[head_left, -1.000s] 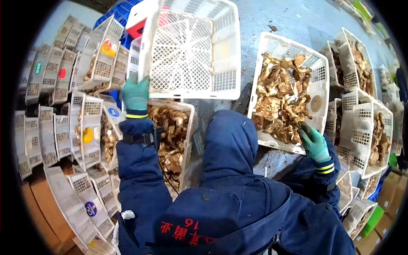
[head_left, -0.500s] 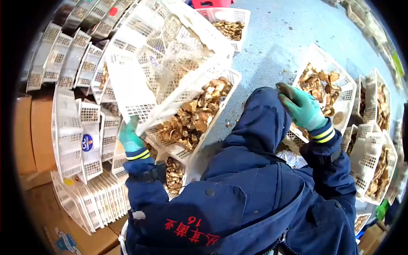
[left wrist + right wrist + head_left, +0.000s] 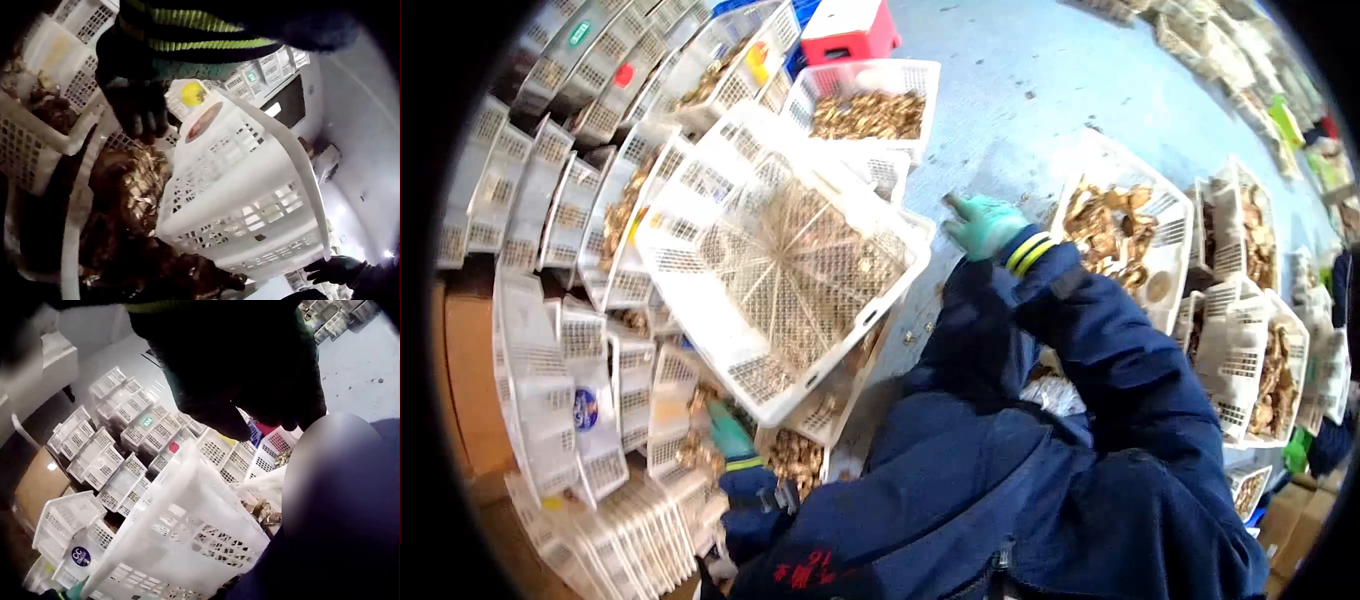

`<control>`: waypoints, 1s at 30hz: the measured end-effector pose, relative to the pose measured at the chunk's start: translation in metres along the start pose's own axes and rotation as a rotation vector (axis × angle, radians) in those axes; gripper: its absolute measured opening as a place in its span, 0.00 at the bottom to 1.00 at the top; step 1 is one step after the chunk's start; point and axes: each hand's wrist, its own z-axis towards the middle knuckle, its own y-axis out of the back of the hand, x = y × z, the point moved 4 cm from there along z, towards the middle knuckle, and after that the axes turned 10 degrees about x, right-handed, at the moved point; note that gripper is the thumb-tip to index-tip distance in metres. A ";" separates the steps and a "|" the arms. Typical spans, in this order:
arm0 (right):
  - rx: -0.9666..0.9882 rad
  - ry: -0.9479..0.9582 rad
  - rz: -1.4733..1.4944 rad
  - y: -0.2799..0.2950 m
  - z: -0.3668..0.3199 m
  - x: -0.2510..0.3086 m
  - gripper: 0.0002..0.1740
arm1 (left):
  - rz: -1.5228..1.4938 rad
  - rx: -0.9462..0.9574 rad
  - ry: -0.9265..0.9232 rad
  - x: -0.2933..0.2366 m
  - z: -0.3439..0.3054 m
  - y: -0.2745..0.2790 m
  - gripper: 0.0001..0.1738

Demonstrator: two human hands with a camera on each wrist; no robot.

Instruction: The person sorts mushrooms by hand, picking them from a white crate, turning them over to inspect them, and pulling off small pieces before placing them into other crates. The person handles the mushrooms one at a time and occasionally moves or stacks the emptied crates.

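Note:
A white mesh-floored crate (image 3: 685, 245) with no mushrooms in it sits tilted over a lower crate of brown mushrooms (image 3: 795, 460). My left hand (image 3: 730, 430), in a green glove, is beside its lower-left corner. In the left wrist view the fingers of the left hand (image 3: 140, 115) hang down above mushrooms (image 3: 140, 181), next to the stickered crate wall (image 3: 231, 169). My right hand (image 3: 985, 225), gloved too, is held out past the crate's right side with its fingers pointing left. In the right wrist view it is dark, above the crate (image 3: 181, 556).
A crate of larger mushrooms (image 3: 1110, 225) stands to the right. Beyond the tilted crate are another mushroom crate (image 3: 865, 115) and a red-and-white box (image 3: 850, 30). Stacked crates (image 3: 550, 380) crowd the left, and more line the far right (image 3: 1260, 350). Blue floor (image 3: 1020, 90) shows between.
The white crate has swung from upright ahead to tilted over the left mushroom crate. My left hand has slid off its grip. My right hand has moved from the right-hand crate toward the middle.

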 end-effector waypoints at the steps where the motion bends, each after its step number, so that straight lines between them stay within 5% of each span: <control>1: -0.012 -0.012 0.064 -0.011 0.018 -0.007 0.29 | 0.067 -0.018 0.000 0.005 -0.001 0.005 0.35; 10: 0.292 -0.003 0.197 -0.057 0.092 -0.051 0.34 | 0.258 -0.063 0.101 0.018 0.006 -0.032 0.35; 18: 0.514 0.209 0.378 -0.078 0.133 -0.045 0.37 | 0.380 -0.065 0.125 0.027 0.024 -0.061 0.34; 24: 0.295 0.320 0.608 -0.090 0.155 -0.049 0.32 | 0.465 -0.044 0.124 0.032 0.051 -0.104 0.34; 26: 0.203 0.411 0.419 -0.087 0.160 -0.049 0.27 | 0.486 -0.038 0.127 0.034 0.052 -0.115 0.34; 30: 0.126 0.082 0.470 -0.061 0.144 -0.058 0.21 | 0.506 -0.041 0.122 0.030 0.052 -0.127 0.34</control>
